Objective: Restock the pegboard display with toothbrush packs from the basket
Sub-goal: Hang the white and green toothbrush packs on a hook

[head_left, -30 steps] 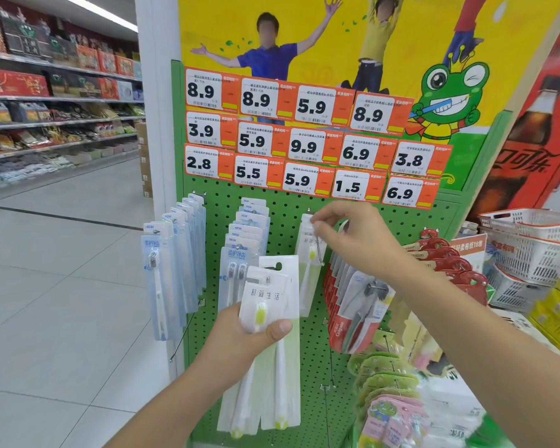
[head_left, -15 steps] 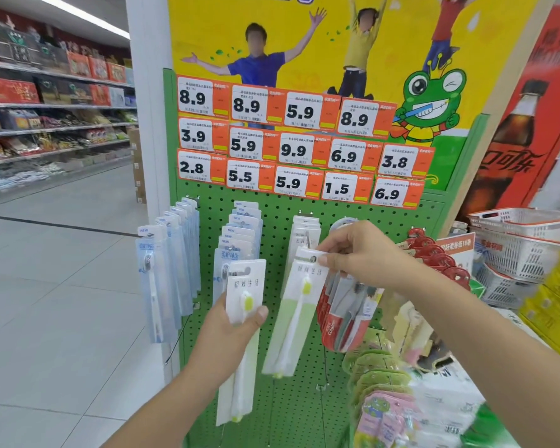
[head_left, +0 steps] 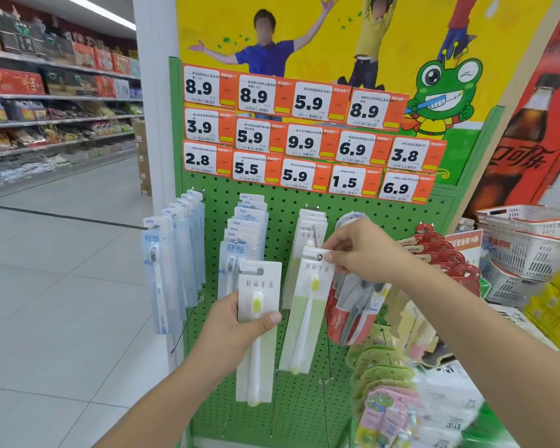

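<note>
Head view: right hand (head_left: pixel 361 250) pinches the top of a toothbrush pack (head_left: pixel 307 305) at a hook on the green pegboard (head_left: pixel 282 202), its fingers (head_left: pixel 332 245) curled on the card; left hand (head_left: pixel 230 324) grips a second pack (head_left: pixel 257 318), thumb across its front, below and left of the first; white baskets (head_left: pixel 527 240) stand at right.

Price tags (head_left: pixel 307 134) above pegboard (head_left: pixel 285 205)

The pegboard (head_left: pixel 291 205) is showing bright green, dotted with rows of small holes. Price tags (head_left: pixel 307 137) are showing white and orange with black numbers. The held packs (head_left: pixel 258 318) are showing white over pale green, with yellow-green bristles. Baskets (head_left: pixel 527 240) are showing white with red rims.
</note>
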